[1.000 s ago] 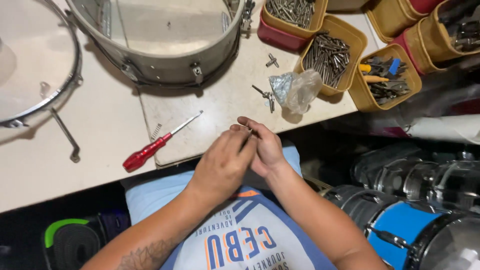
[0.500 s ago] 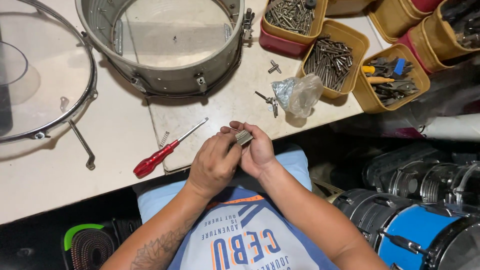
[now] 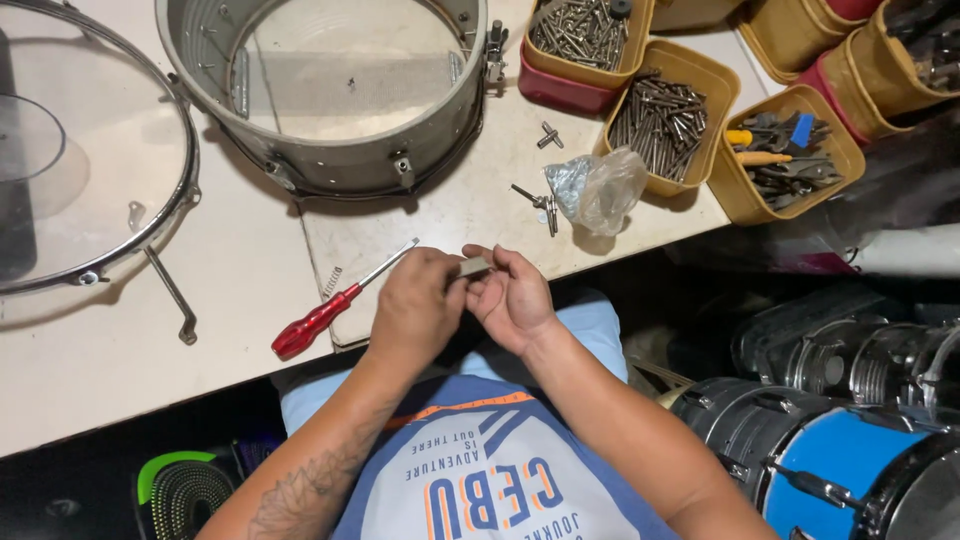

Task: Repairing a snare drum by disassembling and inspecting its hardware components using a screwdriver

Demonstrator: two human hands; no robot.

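Observation:
Both my hands meet at the front edge of the white table (image 3: pixel 120 340). My left hand (image 3: pixel 415 305) and my right hand (image 3: pixel 512 298) pinch a small grey metal drum part (image 3: pixel 474 266) between their fingertips. A red-handled screwdriver (image 3: pixel 320 318) lies just left of my left hand, its shaft pointing toward my fingers. A small coil spring (image 3: pixel 331 282) rests beside the shaft. A bare metal drum shell (image 3: pixel 330 170) stands farther back on the table.
A drum hoop with a clear head (image 3: pixel 90 170) lies at the left, a tension rod (image 3: pixel 170 295) beside it. Yellow trays of screws (image 3: pixel 660 125) and tools (image 3: pixel 785 155), a small plastic bag (image 3: pixel 600 190) and loose bolts (image 3: pixel 545 205) sit at the right. Blue drums (image 3: pixel 840 450) stand below.
My hands have stayed together at the table edge, turning the small metal part between the fingers. The view has shifted slightly; nothing on the table moved.

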